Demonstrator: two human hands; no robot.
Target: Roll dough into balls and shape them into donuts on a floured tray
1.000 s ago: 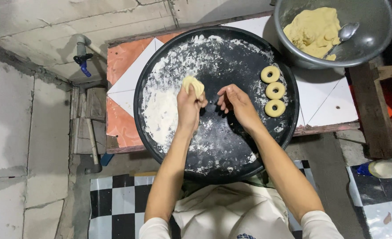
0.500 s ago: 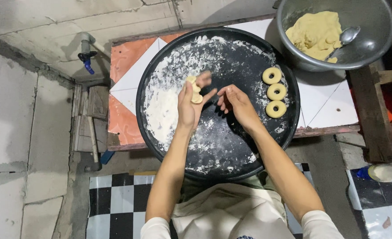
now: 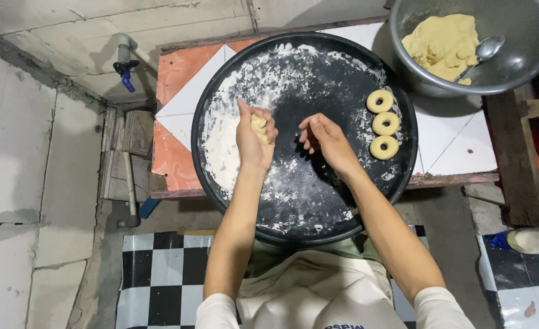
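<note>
From my remote feed, head view only. Left hand [image 3: 254, 137] raised above the round black tray [image 3: 318, 201], forearm running straight up from the lower edge, wrist slightly bent. Its fingers are curled around a small lump of yellow dough [image 3: 259, 123], which sits between the fingertips and the thumb; index finger points upward beside it. The lump is held over the tray's left half, above the thick patch of white flour [image 3: 221, 146].

Right hand [image 3: 325, 139] hovers palm-down over the tray's middle, forearm angled in from the lower right. Fingers loosely curved and a little apart, holding nothing; I cannot tell whether the tips touch the tray surface.

Three ring-shaped dough pieces [image 3: 384, 123] lie in a column on the tray's right side, well apart from both hands.

Tray rests on a tiled table [image 3: 178, 91] with orange and white triangles. Beyond its upper right rim stands a metal bowl [image 3: 525, 61] with a mass of yellow dough and a spoon [image 3: 486, 52] in it. Black-and-white checkered floor [image 3: 160, 274] below.
</note>
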